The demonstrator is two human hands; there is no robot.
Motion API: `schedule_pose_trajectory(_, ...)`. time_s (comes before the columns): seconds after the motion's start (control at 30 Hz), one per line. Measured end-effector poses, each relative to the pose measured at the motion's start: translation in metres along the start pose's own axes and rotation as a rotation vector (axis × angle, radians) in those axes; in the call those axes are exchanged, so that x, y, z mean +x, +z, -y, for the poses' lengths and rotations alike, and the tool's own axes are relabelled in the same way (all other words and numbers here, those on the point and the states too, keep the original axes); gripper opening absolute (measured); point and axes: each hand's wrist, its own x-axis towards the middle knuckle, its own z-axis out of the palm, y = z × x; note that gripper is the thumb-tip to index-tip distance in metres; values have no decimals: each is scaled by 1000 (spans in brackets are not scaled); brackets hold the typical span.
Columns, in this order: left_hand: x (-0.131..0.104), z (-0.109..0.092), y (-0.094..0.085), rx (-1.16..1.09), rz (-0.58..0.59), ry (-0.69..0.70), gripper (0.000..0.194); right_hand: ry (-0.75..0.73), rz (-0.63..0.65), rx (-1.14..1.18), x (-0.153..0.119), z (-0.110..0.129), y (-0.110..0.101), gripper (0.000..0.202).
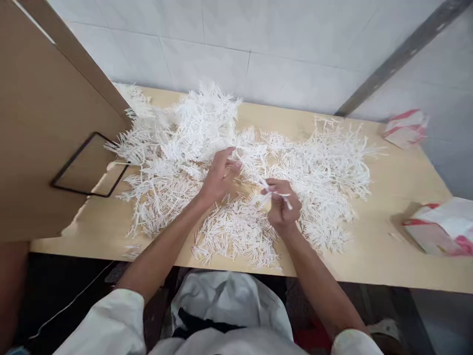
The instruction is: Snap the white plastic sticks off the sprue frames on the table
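White branched sprigs that look like plastic [207, 128] lie in a tangled heap on the tabletop, spread to both sides of my hands. My right hand [284, 201] is closed around a small bunch of white sprigs [264, 190], whose ends stick out past the thumb and fingers. At the middle of the heap, my left hand [222, 173] has its fingers bent and apart, close against the sprigs there. I see nothing clearly gripped in it. In front of both hands lies a flatter patch of short white pieces [238, 229].
A brown board [48, 123] stands at the left, with a black rectangular frame [79, 192] against it. Two red-and-white packages [406, 129] rest at the right of the wooden table [384, 212]. A tiled wall [295, 54] closes off the back.
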Motion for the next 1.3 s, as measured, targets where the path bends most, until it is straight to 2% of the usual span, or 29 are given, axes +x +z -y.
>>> schedule_pose_trajectory(0.1, 3, -4, -6, -101, 26, -103, 41, -78, 297, 56, -2, 7, 3, 30)
schedule_pose_trajectory(0.17, 4, -7, -8, -219, 90, -167, 35, -68, 465, 99, -3, 10, 6, 25)
schedule_pose_trajectory(0.23, 4, -9, -9, -356, 166, -224, 25, -15, 582, 122, -5, 10, 9, 27)
schedule_pose_trajectory(0.3, 3, -10, -10, -505, 225, -268, 30, 90, 605, 98, -5, 6, 11, 36)
schedule_pose_trajectory(0.43, 5, -11, -17, -809, 216, -315, 25, 432, 484, -140, -6, -9, 11, 37)
schedule_pose_trajectory(0.47, 6, -13, -20, -866, 207, -326, 22, 455, 481, -230, -6, -13, 10, 34)
schedule_pose_trajectory(0.53, 7, -17, -25, -950, 220, -353, 18, 474, 559, -358, -6, -20, 8, 35)
schedule_pose_trajectory(0.6, 7, -22, -28, -997, 245, -382, 19, 496, 656, -426, -6, -24, 6, 42)
schedule_pose_trajectory(0.67, 7, -28, -31, -1019, 246, -415, 21, 520, 701, -465, -6, -25, 6, 43)
schedule_pose_trajectory(0.77, 7, -33, -34, -1055, 216, -450, 26, 553, 652, -523, -7, -26, 6, 40)
schedule_pose_trajectory(0.87, 9, -34, -38, -1082, 182, -450, 31, 552, 533, -594, -6, -29, 3, 30)
schedule_pose_trajectory(0.97, 11, -31, -41, -1066, 151, -431, 33, 409, 414, -599, -2, -32, -2, 11)
schedule_pose_trajectory(1.07, 12, -26, -41, -992, 185, -408, 28, 296, 324, -573, 2, -35, -10, 11)
schedule_pose_trajectory(1.13, 14, -21, -41, -925, 215, -390, 22, 350, 245, -573, 4, -39, -16, 15)
schedule_pose_trajectory(1.2, 15, -16, -41, -891, 191, -370, 19, 493, 139, -578, 7, -44, -23, 21)
schedule_pose_trajectory(1.3, 17, -10, -42, -926, 128, -354, 21, 716, 68, -482, 10, -48, -29, 31)
